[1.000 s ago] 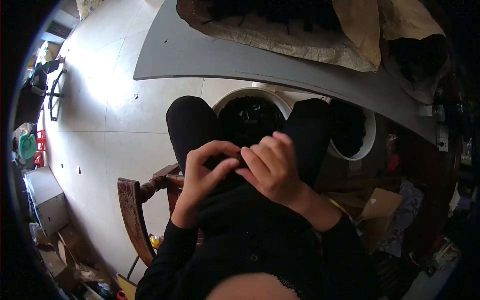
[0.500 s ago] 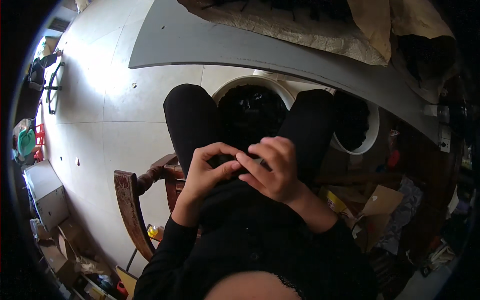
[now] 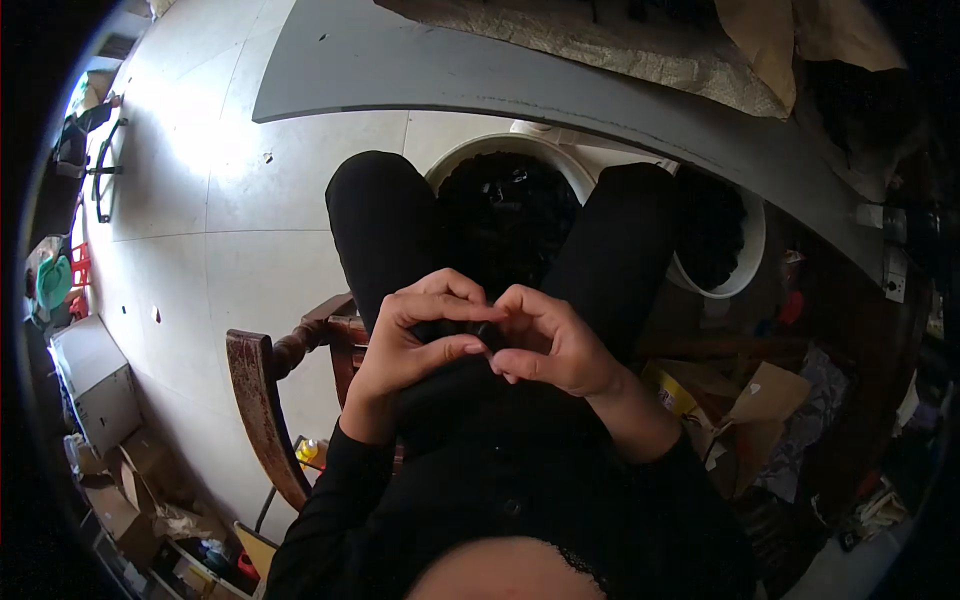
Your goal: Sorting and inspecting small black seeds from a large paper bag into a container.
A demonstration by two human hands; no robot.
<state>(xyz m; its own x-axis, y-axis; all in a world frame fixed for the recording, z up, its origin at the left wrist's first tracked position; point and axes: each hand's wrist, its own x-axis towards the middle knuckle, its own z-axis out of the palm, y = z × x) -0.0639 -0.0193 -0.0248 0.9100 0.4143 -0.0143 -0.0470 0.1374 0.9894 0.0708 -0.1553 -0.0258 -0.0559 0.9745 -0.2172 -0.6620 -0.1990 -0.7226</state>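
Over my lap, my left hand and my right hand meet at the fingertips. Both are curled, thumbs and fingers closing on a small dark piece between them. The fingers cover most of it, so its kind cannot be made out. Beyond the hands, between my knees, stands a round white tub full of shiny black pieces.
A second white tub with black contents is past my right knee. Across the far side runs a grey tabletop bearing a woven sack. A wooden chair is at my left; cardboard boxes lie at right.
My right hand has turned and its fingers, raised and blurred before, now curl with the thumb against the dark piece. My left fingers have bent more. The view has shifted slightly.
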